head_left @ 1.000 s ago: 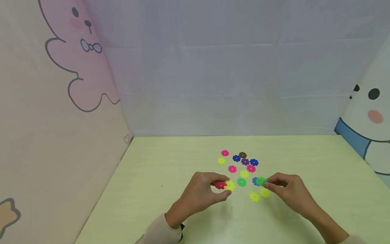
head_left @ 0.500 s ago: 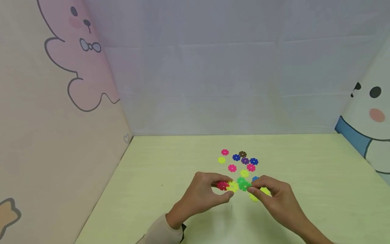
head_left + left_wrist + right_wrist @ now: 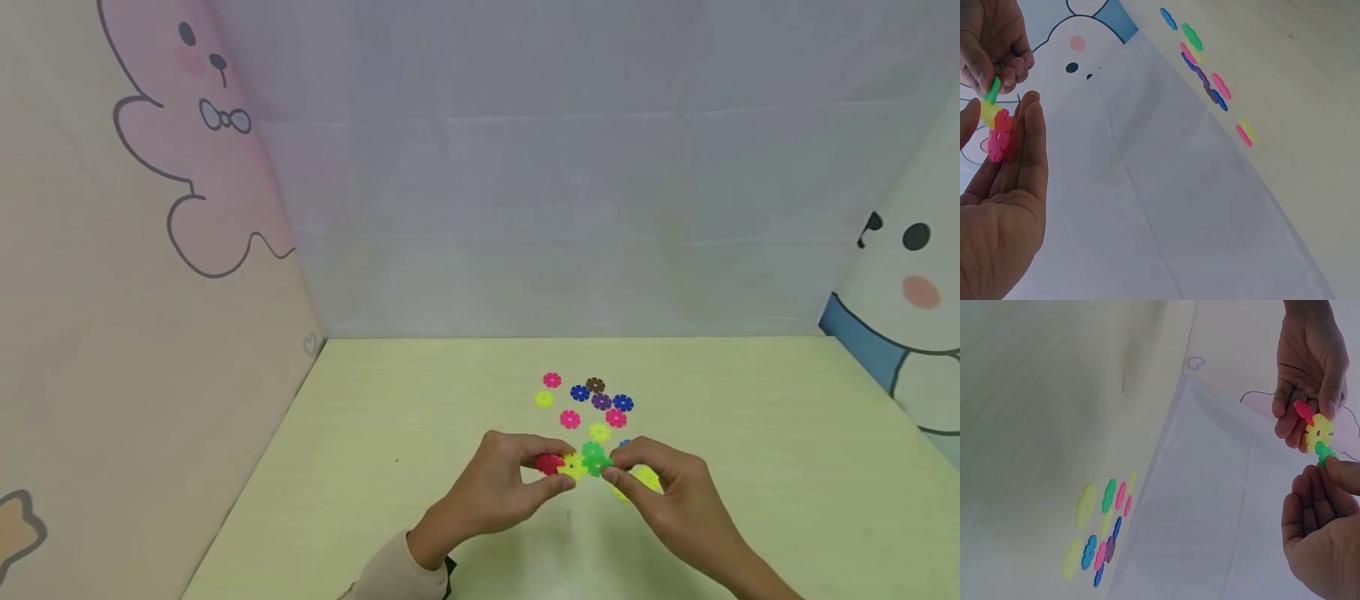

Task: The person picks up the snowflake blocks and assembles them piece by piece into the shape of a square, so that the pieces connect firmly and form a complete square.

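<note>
Pale table (image 3: 337,433), loose discs (image 3: 570,419) mostly beyond the hands. Left hand (image 3: 502,483) is pinching the yellow disc (image 3: 1311,434), red disc (image 3: 550,464) on its left. Right hand (image 3: 678,500) pinches the green disc (image 3: 597,467), which came left this past second to meet yellow, so it looks like three in a row; can't tell if green's slotted.

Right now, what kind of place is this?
Probably a little play corner, though I can't be sure. There's a pale table with bright discs on it, a plain backdrop behind, and a pink cartoon on the side wall.
</note>
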A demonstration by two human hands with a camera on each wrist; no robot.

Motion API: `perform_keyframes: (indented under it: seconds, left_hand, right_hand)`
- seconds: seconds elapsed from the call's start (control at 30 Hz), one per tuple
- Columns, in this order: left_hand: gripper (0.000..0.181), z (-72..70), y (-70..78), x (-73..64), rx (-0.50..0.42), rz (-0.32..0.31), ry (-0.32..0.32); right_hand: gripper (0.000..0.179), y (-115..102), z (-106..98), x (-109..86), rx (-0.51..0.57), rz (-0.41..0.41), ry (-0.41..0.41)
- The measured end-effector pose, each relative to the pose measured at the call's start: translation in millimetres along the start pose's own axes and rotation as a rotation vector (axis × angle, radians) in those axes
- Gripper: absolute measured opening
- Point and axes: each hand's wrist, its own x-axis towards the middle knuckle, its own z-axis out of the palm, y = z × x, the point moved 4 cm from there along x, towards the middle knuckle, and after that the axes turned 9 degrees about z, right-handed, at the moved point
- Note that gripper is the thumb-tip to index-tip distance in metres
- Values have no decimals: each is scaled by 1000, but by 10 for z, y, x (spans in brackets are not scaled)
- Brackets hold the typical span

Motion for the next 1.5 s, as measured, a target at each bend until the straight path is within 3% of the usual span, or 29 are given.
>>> perform_keyframes:
  seconds: [0.37, 1.0, 1.2, 1.33, 1.5]
  left_hand:
    - [28, 25, -56, -24, -95, -92, -4]
    - [25, 10, -70, -5, -143, -48, -32]
    - [29, 9, -69, 41, -133, -88, -15]
    - [29, 3, -68, 52, -107, -102, -4]
    - [34, -57, -114, 22, -86, -156, 20]
  right_hand:
    - [25, 19, 75, -5, 48, -47, 35]
    - [24, 29, 111, 0, 51, -58, 25]
    - [18, 66, 72, 2, 63, 30, -18]
    - [11, 134, 35, 20, 75, 104, -94]
    - [24, 449, -226, 135, 9, 299, -148]
